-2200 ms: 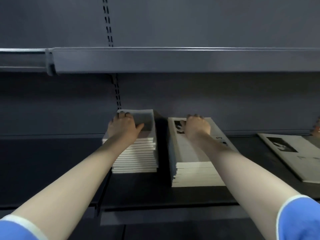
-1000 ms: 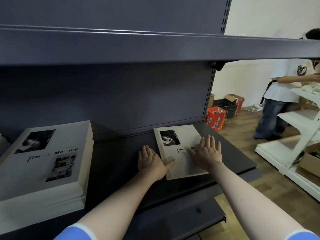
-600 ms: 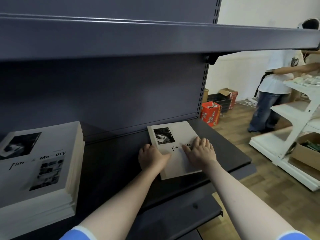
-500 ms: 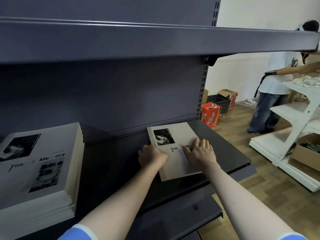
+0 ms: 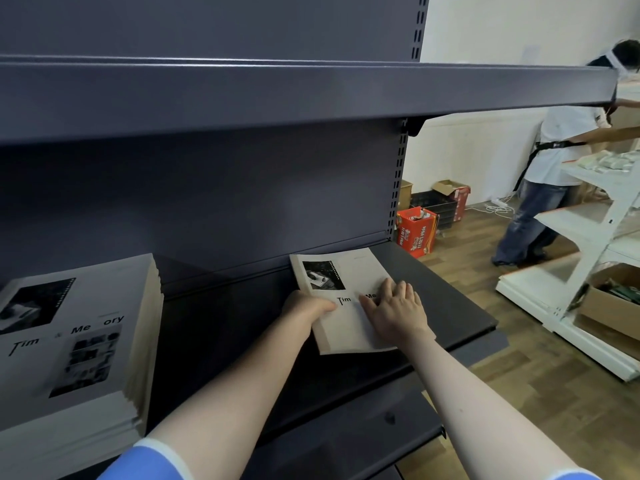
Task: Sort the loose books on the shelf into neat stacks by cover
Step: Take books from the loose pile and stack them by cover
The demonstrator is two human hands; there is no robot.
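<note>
Head view looks down at a dark shelf point(image 5: 433, 292) where a loose book point(image 5: 341, 318) lies flat near the right end. Left hand point(image 5: 304, 311) grips the book's left edge, fingers curled round it. Right hand point(image 5: 394, 308) rests flat on the cover with fingers spread, hiding part of the title. Well to the left stands a tall stack of books point(image 5: 72, 344) with the same cover. An upper shelf point(image 5: 311, 95) overhangs. Beyond the shelf end, on wooden floor, are a red box point(image 5: 415, 232), a white rack point(image 5: 595, 233) and another person point(image 5: 550, 157).
</note>
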